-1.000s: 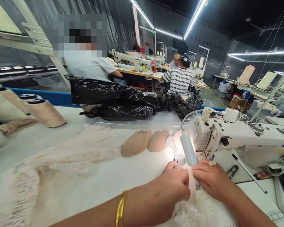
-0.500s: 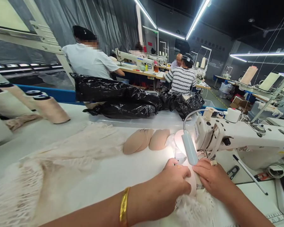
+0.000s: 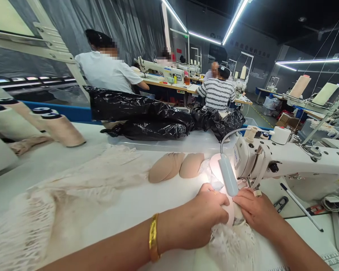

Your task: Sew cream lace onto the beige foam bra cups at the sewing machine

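Pale pink, the padded piece [image 3: 231,215] lies between the hands, just near of the sewing machine's [image 3: 293,163] head. The left hand [image 3: 205,216] curls narrow against its left side, the right hand [image 3: 255,210] rests fingertips at its right; whether either pinches is hidden. Cream lace [image 3: 233,242] bunches at the near end and could fold underneath and snag. Fingers straying right and far risk the needle area, partly masked by the lamp [image 3: 228,176].
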A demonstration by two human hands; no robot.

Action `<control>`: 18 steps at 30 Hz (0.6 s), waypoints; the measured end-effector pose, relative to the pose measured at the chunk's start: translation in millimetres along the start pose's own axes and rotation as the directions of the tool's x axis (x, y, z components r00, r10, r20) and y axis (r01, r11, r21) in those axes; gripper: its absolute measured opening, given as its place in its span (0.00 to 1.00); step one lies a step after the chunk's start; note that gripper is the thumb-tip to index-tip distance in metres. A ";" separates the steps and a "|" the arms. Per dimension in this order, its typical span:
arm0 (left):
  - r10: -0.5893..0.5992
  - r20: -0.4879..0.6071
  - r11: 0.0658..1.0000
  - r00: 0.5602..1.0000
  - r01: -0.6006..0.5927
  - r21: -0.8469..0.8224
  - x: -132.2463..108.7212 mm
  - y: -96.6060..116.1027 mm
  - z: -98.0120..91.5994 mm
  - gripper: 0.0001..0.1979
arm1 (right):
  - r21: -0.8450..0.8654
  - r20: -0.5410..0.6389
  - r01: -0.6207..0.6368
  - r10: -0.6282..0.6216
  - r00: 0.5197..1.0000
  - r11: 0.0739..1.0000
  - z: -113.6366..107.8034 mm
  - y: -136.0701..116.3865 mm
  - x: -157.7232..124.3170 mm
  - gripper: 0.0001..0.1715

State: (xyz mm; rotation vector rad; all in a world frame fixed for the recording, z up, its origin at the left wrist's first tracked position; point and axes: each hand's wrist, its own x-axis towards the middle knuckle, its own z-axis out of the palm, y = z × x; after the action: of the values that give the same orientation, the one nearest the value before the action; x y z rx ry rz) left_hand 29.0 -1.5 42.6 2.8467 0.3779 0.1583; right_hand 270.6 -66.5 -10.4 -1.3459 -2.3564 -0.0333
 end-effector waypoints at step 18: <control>0.157 -0.033 0.977 0.987 -0.151 0.150 6.8 -15.7 -7.5 0.14 | 0.022 0.002 0.107 -0.107 0.994 0.994 -11.1 -8.2 2.2 0.17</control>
State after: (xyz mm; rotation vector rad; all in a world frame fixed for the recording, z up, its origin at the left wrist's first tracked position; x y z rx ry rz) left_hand 30.7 16.8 46.1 3.0227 0.1836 0.2333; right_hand 266.7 -71.6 2.0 -1.2087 -2.4221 -0.0367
